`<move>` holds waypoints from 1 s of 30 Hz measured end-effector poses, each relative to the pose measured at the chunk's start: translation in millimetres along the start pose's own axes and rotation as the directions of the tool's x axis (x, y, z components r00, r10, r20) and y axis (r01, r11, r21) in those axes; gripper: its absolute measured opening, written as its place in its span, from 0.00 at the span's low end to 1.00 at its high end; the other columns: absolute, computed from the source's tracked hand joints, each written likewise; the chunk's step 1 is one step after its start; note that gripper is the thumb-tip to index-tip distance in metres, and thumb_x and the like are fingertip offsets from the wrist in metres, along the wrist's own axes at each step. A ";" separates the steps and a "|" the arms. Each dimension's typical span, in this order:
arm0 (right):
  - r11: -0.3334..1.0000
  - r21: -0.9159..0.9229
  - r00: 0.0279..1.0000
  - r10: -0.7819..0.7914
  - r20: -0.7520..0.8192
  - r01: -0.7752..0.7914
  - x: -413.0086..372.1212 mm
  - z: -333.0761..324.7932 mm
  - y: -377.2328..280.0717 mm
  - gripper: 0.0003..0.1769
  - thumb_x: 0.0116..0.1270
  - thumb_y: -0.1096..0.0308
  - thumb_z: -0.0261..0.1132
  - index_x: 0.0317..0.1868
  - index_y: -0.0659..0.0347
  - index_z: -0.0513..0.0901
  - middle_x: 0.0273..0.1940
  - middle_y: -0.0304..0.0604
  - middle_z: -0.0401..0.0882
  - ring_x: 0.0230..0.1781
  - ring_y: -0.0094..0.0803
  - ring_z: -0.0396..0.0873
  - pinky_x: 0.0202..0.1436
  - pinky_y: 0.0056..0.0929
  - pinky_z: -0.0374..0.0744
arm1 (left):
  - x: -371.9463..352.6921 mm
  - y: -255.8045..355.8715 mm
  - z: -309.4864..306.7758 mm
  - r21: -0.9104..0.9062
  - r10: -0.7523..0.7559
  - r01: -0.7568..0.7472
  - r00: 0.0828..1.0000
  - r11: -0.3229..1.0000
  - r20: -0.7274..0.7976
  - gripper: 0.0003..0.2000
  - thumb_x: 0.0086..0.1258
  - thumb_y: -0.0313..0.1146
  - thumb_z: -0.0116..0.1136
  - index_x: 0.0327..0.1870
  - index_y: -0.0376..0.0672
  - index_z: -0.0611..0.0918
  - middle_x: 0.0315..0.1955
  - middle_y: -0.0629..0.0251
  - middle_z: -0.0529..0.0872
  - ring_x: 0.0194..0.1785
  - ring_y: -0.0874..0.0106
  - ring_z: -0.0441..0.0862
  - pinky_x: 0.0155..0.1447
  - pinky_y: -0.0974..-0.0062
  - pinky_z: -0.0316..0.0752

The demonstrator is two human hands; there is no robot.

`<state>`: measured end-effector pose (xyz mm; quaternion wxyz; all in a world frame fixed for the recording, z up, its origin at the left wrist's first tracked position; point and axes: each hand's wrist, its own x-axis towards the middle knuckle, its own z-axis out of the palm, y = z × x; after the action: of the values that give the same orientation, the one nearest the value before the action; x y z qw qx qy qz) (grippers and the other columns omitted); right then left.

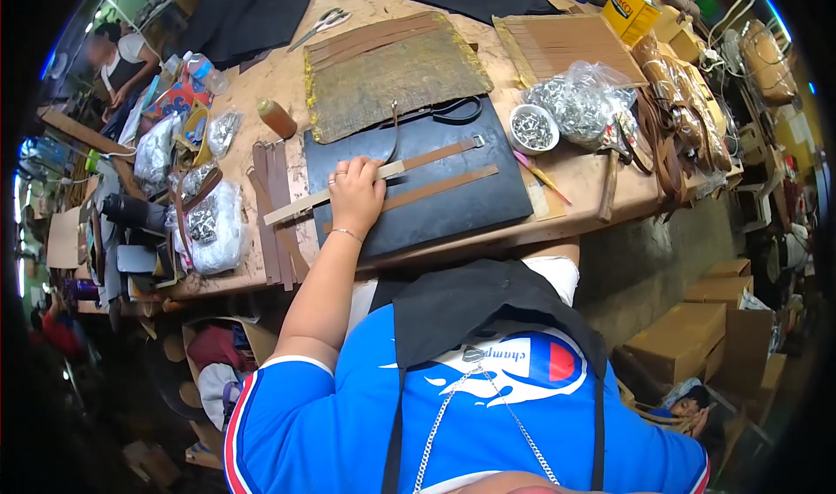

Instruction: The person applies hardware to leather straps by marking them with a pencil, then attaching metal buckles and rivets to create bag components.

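My left hand (355,191) lies palm down over a leather strap, its fingers bent together on it against the black board (470,194). The strap's pale length (300,207) sticks out to the left of the hand, and a brown length (440,152) runs right to a metal buckle (478,141). Just below, a second brown strip (435,188) lies parallel and passes by the hand. Black-handled scissors (457,111) rest at the top of the board, partly hidden. My right hand is out of view.
A worn mat (392,80) with brown strips lies behind the board. To the right are a white bowl of metal pieces (533,128), a bagful of hardware (579,102) and a hammer (608,185). Left are brown strips (274,181) and a bottle (277,119). Another person (126,63) sits far left.
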<state>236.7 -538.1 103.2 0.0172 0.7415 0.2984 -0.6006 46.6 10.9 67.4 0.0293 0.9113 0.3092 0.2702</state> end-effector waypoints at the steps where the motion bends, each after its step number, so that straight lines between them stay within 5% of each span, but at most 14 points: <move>1: 1.000 -0.010 1.000 0.011 0.002 -0.011 0.0 -5.9 -3.1 0.21 0.72 0.59 0.67 0.62 0.56 0.84 0.65 0.56 0.80 0.64 0.54 0.79 0.67 0.45 0.76 | 4.1 -1.0 2.4 -0.015 -0.012 0.012 1.000 1.000 -0.002 0.14 0.64 0.35 0.64 0.50 0.51 0.87 0.47 0.70 0.84 0.56 0.62 0.78 0.61 0.57 0.71; 10: 0.988 -0.127 0.987 0.107 0.116 -0.092 2.4 -50.7 -24.7 0.25 0.73 0.60 0.67 0.68 0.56 0.83 0.71 0.56 0.77 0.68 0.52 0.78 0.71 0.44 0.74 | 5.0 -0.8 0.9 -0.060 -0.017 0.016 1.000 0.998 -0.022 0.14 0.62 0.41 0.68 0.47 0.50 0.88 0.46 0.69 0.84 0.54 0.61 0.79 0.60 0.59 0.71; 11: 0.972 -0.198 0.973 -0.160 -0.165 0.126 15.0 -70.8 -28.7 0.23 0.74 0.61 0.66 0.67 0.58 0.83 0.70 0.55 0.78 0.68 0.50 0.78 0.71 0.42 0.74 | 5.0 -0.8 -0.5 -0.056 -0.020 0.019 1.000 0.998 -0.020 0.14 0.62 0.41 0.68 0.47 0.50 0.88 0.46 0.69 0.84 0.54 0.61 0.79 0.60 0.59 0.71; 12: 0.898 -0.320 0.813 -0.419 -0.404 0.303 29.3 -99.2 -35.3 0.22 0.75 0.63 0.64 0.66 0.59 0.83 0.69 0.54 0.78 0.68 0.47 0.79 0.71 0.40 0.75 | 5.7 0.3 -2.4 -0.055 -0.021 0.020 1.000 0.998 -0.011 0.14 0.63 0.42 0.68 0.48 0.50 0.88 0.46 0.68 0.84 0.54 0.61 0.79 0.58 0.58 0.72; 13: 0.928 -0.049 0.754 -0.331 -0.568 0.370 7.0 -107.1 -100.0 0.22 0.76 0.62 0.64 0.66 0.60 0.83 0.68 0.51 0.80 0.69 0.42 0.78 0.72 0.38 0.74 | 7.2 2.0 -3.1 -0.055 -0.021 0.021 1.000 0.998 -0.006 0.15 0.65 0.44 0.69 0.49 0.51 0.88 0.46 0.68 0.84 0.53 0.60 0.79 0.57 0.58 0.72; 14: 0.821 0.185 0.775 -0.399 -0.491 0.540 29.4 -113.3 -119.2 0.23 0.77 0.61 0.64 0.68 0.58 0.82 0.70 0.50 0.78 0.72 0.43 0.75 0.76 0.39 0.70 | 7.6 3.3 -3.0 -0.057 -0.025 0.025 1.000 0.998 -0.006 0.15 0.65 0.44 0.69 0.49 0.51 0.88 0.46 0.68 0.84 0.53 0.60 0.79 0.57 0.58 0.72; 16: 0.569 0.052 0.564 -0.792 -0.235 0.821 81.5 -112.5 -163.6 0.28 0.81 0.52 0.60 0.74 0.54 0.78 0.75 0.50 0.73 0.78 0.43 0.68 0.82 0.39 0.63 | 7.8 3.5 -3.7 -0.049 -0.003 0.002 1.000 0.999 -0.031 0.16 0.64 0.46 0.71 0.48 0.51 0.88 0.46 0.68 0.84 0.53 0.61 0.80 0.56 0.58 0.73; 22: 0.771 0.074 0.763 -0.637 0.108 0.633 114.1 -104.7 -199.5 0.37 0.81 0.39 0.54 0.80 0.51 0.69 0.80 0.51 0.66 0.82 0.46 0.60 0.84 0.40 0.57 | 17.8 -14.5 -2.6 -0.116 -0.068 0.076 0.995 0.990 0.067 0.19 0.71 0.53 0.65 0.53 0.51 0.89 0.47 0.68 0.85 0.56 0.60 0.80 0.60 0.57 0.72; 24: 0.844 0.055 0.814 -0.530 0.239 0.534 118.8 -102.4 -206.0 0.41 0.81 0.34 0.51 0.83 0.50 0.65 0.81 0.52 0.64 0.84 0.46 0.58 0.85 0.40 0.55 | 22.0 -25.3 -1.1 -0.368 -0.148 0.205 0.973 0.907 0.177 0.19 0.73 0.52 0.63 0.56 0.52 0.88 0.48 0.66 0.86 0.56 0.59 0.80 0.61 0.56 0.73; 26: 0.698 0.085 0.688 -0.716 0.123 0.711 75.4 -109.5 -186.3 0.37 0.81 0.41 0.55 0.82 0.51 0.67 0.79 0.53 0.67 0.84 0.48 0.57 0.85 0.41 0.56 | 22.9 -15.2 -21.4 -0.367 -0.154 0.220 0.968 0.904 0.200 0.17 0.73 0.48 0.64 0.56 0.51 0.87 0.49 0.65 0.87 0.56 0.57 0.81 0.62 0.56 0.73; 28: 0.646 0.081 0.647 -0.762 0.015 0.759 45.7 -106.9 -154.1 0.35 0.81 0.44 0.57 0.80 0.52 0.69 0.78 0.54 0.68 0.84 0.49 0.57 0.85 0.42 0.57 | 15.7 7.0 -38.5 -0.213 0.052 -0.049 0.999 0.976 0.011 0.13 0.71 0.42 0.66 0.51 0.49 0.87 0.48 0.63 0.87 0.56 0.56 0.81 0.60 0.56 0.74; 30: 0.595 0.066 0.598 -0.795 -0.101 0.801 16.3 -100.0 -136.8 0.33 0.80 0.48 0.60 0.79 0.53 0.71 0.76 0.55 0.70 0.84 0.49 0.56 0.85 0.42 0.58 | 7.1 44.8 -45.5 -0.333 0.225 -0.240 0.971 0.912 -0.084 0.08 0.66 0.33 0.68 0.45 0.47 0.88 0.44 0.61 0.88 0.51 0.56 0.83 0.55 0.58 0.78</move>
<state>263.0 -380.4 161.9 -0.3011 0.5475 0.5671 -0.5366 52.6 -26.3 119.4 0.1475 0.9167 0.1475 0.3409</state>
